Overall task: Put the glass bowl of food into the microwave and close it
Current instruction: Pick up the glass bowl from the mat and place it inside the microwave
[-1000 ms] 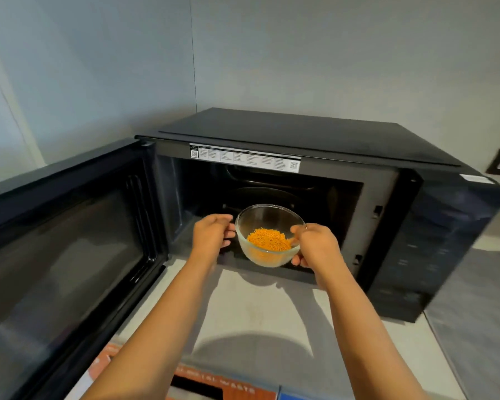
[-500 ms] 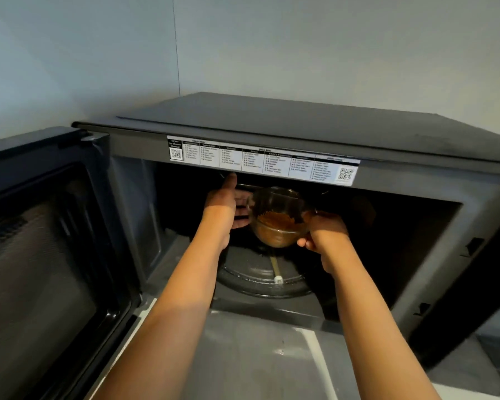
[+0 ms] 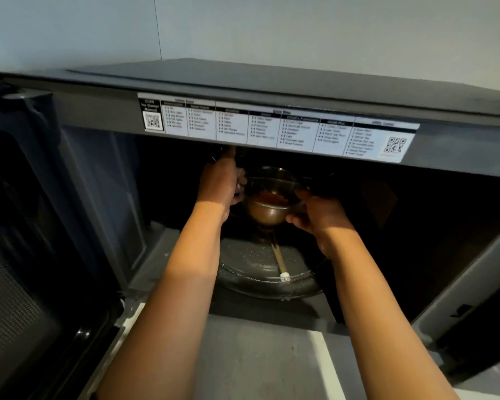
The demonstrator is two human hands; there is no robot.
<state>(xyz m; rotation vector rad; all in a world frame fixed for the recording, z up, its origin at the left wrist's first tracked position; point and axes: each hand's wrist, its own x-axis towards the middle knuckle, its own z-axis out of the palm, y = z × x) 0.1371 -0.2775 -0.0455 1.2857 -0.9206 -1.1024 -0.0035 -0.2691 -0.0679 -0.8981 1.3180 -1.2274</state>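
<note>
The glass bowl (image 3: pixel 267 207) with orange food in it hangs inside the dark cavity of the black microwave (image 3: pixel 243 82), above the glass turntable (image 3: pixel 251 269). My left hand (image 3: pixel 220 183) grips its left side and my right hand (image 3: pixel 319 215) grips its right side. Whether the bowl's base touches the turntable is hard to tell in the dark. The microwave door (image 3: pixel 29 255) stands swung wide to the left.
A white label strip (image 3: pixel 277 127) runs along the top of the microwave's front frame, just above my hands. Grey countertop (image 3: pixel 251 356) lies in front of the cavity. The wall is close behind the microwave.
Both hands carried the bowl from in front of the opening into the cavity and over the turntable. My head moved closer and lower toward the microwave.
</note>
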